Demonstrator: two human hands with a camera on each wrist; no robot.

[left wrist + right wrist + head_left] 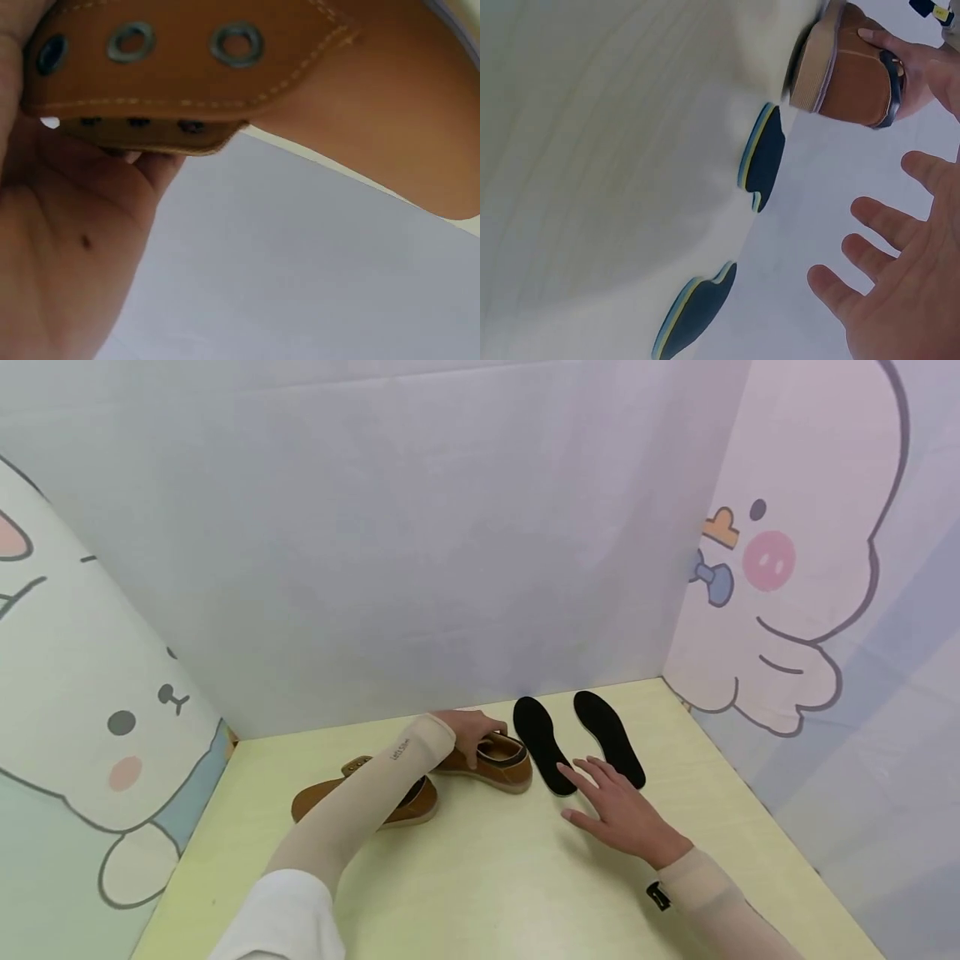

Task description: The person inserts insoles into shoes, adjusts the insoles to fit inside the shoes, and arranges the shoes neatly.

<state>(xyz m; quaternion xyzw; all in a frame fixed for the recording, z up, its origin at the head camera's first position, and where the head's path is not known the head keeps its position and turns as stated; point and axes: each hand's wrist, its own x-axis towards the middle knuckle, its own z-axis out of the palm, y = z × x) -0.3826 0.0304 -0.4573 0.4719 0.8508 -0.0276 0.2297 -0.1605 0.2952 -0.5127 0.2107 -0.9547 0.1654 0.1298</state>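
Observation:
My left hand (467, 731) grips a brown lace-less shoe (504, 772) around its sides near the opening. Close up in the left wrist view, the shoe's eyelet flap (180, 82) has metal rings and pale stitching, with the palm beside it. My right hand (621, 810) is spread with nothing in it, hovering by the near ends of two black insoles. One insole (534, 735) lies just right of the gripped shoe; the other insole (609, 735) is farther right. Blue and yellow layers show along the edge of an insole (763, 154) in the right wrist view.
A second brown shoe (315, 797) lies to the left, partly hidden beneath my left forearm. The pale yellow tabletop (465, 877) meets a plain white back wall (420, 568). Cartoon-printed side panels (810, 468) stand left and right. A small black strap piece (658, 896) hangs at my right wrist.

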